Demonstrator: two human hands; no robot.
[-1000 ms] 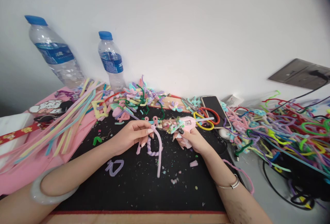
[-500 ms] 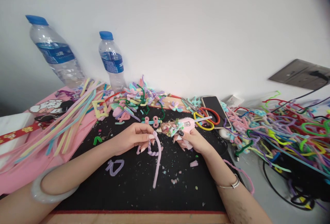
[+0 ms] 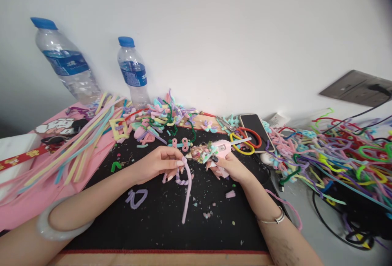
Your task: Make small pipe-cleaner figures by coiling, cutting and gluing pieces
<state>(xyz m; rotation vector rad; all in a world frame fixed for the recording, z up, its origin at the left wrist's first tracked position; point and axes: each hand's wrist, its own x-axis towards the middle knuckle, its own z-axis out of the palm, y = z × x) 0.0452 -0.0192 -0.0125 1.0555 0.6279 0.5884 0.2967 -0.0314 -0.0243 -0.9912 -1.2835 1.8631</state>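
Between the fingertips of my left hand [image 3: 163, 163] is a lilac pipe cleaner [image 3: 187, 194], its long end hanging down over the black mat [image 3: 159, 229]. A twisted lilac loop [image 3: 181, 181] shows just below those fingers. My right hand [image 3: 228, 166] grips a pink glue gun [image 3: 224, 147] with a clear glue stick out of its back. Fuzzy coloured scraps [image 3: 202, 152] cover the gun's front. Its nozzle points left, close to the bend of the pipe cleaner; whether they touch I cannot tell. A bent purple pipe cleaner piece [image 3: 137, 198] lies below my left wrist.
Behind my hands lie scissors [image 3: 245, 140], a phone [image 3: 257, 131] and a heap of pipe cleaner shapes [image 3: 162, 115]. Two water bottles [image 3: 133, 70] stand by the wall. Loose pipe cleaners [image 3: 324, 151] and cables spread at right; straight strips [image 3: 82, 143] lie at left.
Almost nothing differs. The glue gun's nozzle and the pipe cleaner's bend have shifted very slightly; both hands keep their hold.
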